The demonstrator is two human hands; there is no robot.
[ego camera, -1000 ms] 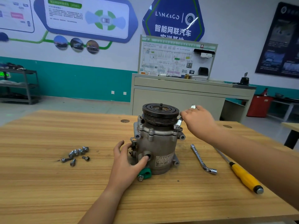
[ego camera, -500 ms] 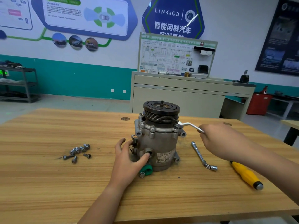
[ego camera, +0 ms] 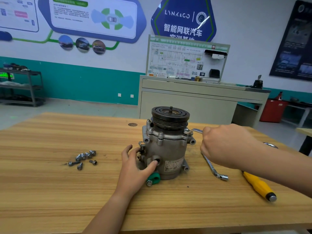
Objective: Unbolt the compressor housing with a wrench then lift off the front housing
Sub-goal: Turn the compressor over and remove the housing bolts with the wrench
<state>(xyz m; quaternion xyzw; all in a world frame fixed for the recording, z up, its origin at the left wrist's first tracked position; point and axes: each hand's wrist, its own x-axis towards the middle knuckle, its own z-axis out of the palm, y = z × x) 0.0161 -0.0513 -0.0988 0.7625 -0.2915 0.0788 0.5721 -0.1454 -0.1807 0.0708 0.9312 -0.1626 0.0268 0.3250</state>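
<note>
My left hand (ego camera: 135,164) pressed the compressor (ego camera: 166,149), which stood upright at the middle of the table (ego camera: 50,191), pulley (ego camera: 170,115) on top. Its fingers (ego camera: 128,149) lay spread against the left side and the thumb sat at the round port on the near face, gripping nothing. My right hand (ego camera: 226,146) was clenched round the handle of the wrench (ego camera: 195,131), whose head sat on a bolt (ego camera: 186,130) at the right of the upper flange.

To do this stroke well, I judged, the head had to sit square and fully down on the bolt. The pull had to run level, not upward, and the left hand had to push against it so the body neither turned nor tipped. Other flange bolts looked still in place, so the housing was not yet free to lift.

Loose bolts (ego camera: 83,157) lay well to the left; a second wrench (ego camera: 213,168) and a screwdriver (ego camera: 258,184) lay to the right.
</note>
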